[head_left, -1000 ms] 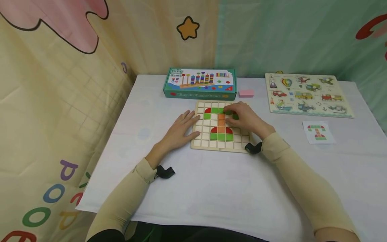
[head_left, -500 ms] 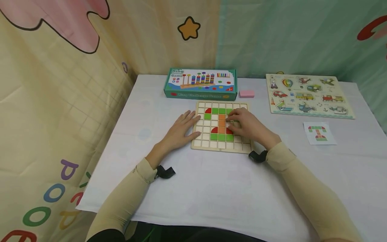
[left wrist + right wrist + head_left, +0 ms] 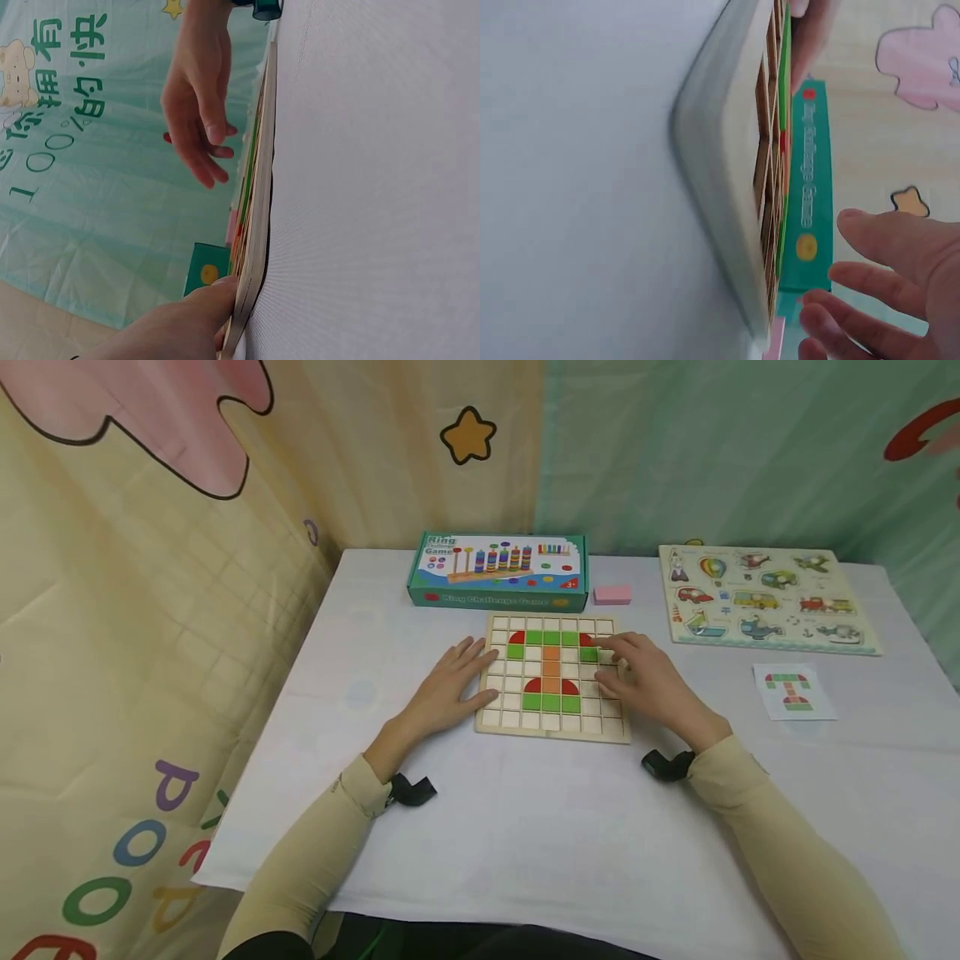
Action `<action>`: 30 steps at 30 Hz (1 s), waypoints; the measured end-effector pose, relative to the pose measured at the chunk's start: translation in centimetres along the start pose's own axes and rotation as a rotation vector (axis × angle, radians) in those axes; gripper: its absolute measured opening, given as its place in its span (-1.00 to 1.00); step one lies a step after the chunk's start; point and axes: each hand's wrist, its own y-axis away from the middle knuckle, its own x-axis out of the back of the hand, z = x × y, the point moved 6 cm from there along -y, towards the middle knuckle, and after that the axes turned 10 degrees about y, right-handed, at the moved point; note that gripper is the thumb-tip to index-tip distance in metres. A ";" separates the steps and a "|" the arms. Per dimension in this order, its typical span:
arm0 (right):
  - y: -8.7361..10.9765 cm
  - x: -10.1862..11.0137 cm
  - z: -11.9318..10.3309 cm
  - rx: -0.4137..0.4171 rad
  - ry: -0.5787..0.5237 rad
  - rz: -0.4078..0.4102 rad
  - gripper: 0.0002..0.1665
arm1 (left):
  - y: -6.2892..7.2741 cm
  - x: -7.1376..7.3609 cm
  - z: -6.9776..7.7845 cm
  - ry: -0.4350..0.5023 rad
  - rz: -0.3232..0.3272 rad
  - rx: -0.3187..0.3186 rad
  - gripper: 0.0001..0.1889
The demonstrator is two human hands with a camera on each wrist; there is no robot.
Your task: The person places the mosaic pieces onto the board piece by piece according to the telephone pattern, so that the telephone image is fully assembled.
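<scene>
A wooden grid board (image 3: 510,718) lies on the table, filled in part with green squares (image 3: 551,702), orange squares (image 3: 551,668) and red quarter-round pieces (image 3: 517,637). My left hand (image 3: 447,685) rests at the board's left edge, fingers spread, thumb on the rim. Over the right side of the board is my right hand (image 3: 647,681), fingers apart and loosely bent. Its fingertips are close to the upper right red piece (image 3: 586,640). Nothing shows between these fingers in the right wrist view, where the right hand (image 3: 900,285) is beside the board's corner.
Behind the board stands a green Ring Challenge Game box (image 3: 498,572), with a pink block (image 3: 612,595) beside it. A picture puzzle board (image 3: 768,602) lies at the back right. In front of it is a white pattern card (image 3: 795,692).
My right hand has drawn back to the right across the board, uncovering the upper right red and green pieces. The left hand has stayed at the board's left edge.
</scene>
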 end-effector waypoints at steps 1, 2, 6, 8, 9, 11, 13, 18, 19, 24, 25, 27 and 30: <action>0.3 0.3 0.4 -0.002 -0.002 0.021 -0.39 | 0.1 0.0 -0.1 -0.001 0.001 0.000 -0.22; 0.6 0.5 0.8 -0.004 -0.003 0.037 -0.39 | 0.1 0.0 -0.2 -0.006 0.004 0.000 -0.22; 1.6 0.6 2.1 0.006 0.018 0.064 -0.37 | 0.6 0.1 -0.6 -0.014 0.015 0.007 -0.22; 1.9 0.3 2.7 0.005 0.018 0.069 -0.37 | 1.0 0.2 -0.8 -0.011 0.015 0.013 -0.22; 2.0 0.2 2.9 0.004 0.016 0.075 -0.38 | 1.1 0.3 -0.8 -0.007 0.014 0.016 -0.22; 2.2 0.0 3.2 0.001 0.002 0.095 -0.40 | 1.3 0.4 -0.8 -0.005 0.013 0.016 -0.22; 2.2 0.0 3.5 -0.006 -0.009 0.114 -0.42 | 1.4 0.5 -0.8 -0.003 0.016 0.010 -0.22; 2.4 0.3 4.1 -0.048 -0.004 0.125 -0.38 | 1.1 0.7 -0.6 -0.001 0.029 -0.011 -0.23; 2.5 0.3 4.2 -0.059 0.003 0.121 -0.35 | 1.1 0.6 -0.6 0.001 0.029 -0.013 -0.23; 3.0 0.4 4.6 -0.085 0.031 0.133 -0.21 | 1.0 0.4 -0.6 0.002 0.025 -0.018 -0.23; 3.1 0.4 4.6 -0.084 0.039 0.144 -0.20 | 1.0 0.5 -0.6 -0.002 0.028 -0.018 -0.24; 3.1 0.5 4.6 -0.085 0.053 0.161 -0.17 | 1.0 0.8 -0.6 -0.013 0.045 -0.018 -0.25; 3.2 0.5 4.5 -0.096 0.068 0.167 -0.15 | 1.0 1.3 -0.6 -0.022 0.072 -0.014 -0.26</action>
